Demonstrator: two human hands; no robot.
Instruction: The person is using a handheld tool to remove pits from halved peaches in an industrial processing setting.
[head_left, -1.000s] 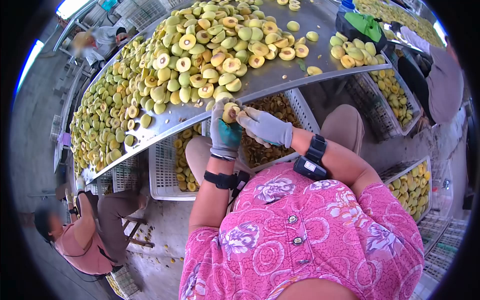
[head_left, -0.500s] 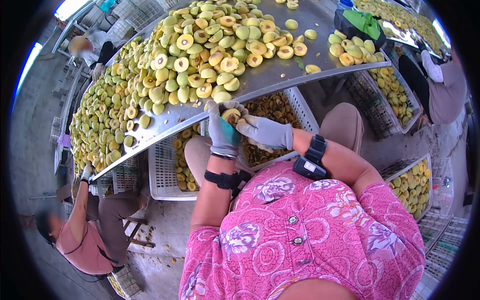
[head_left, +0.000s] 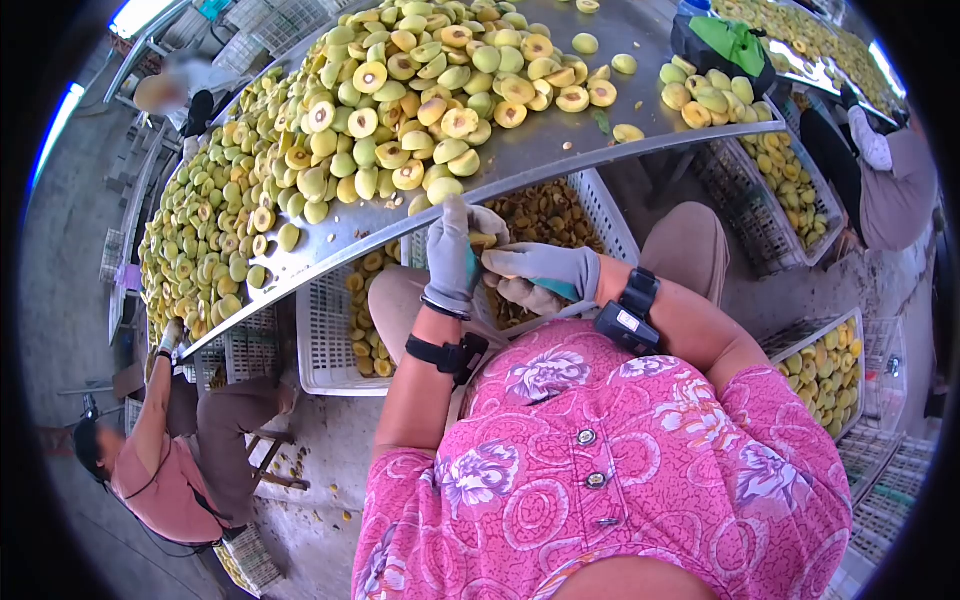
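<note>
Your left hand (head_left: pixel 452 255) grasps a peach half (head_left: pixel 482 240) while your right hand (head_left: pixel 540 272) works at it above the crate (head_left: pixel 610 215); a large heap (head_left: pixel 400 100) remains on the surface (head_left: pixel 560 150).

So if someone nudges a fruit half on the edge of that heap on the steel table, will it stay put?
Probably not. The fruit halves are rounded and loosely piled, so one likely rocks or slides. The steel table looks smooth and several lie near its rim, so one might drop into the white crate.
</note>
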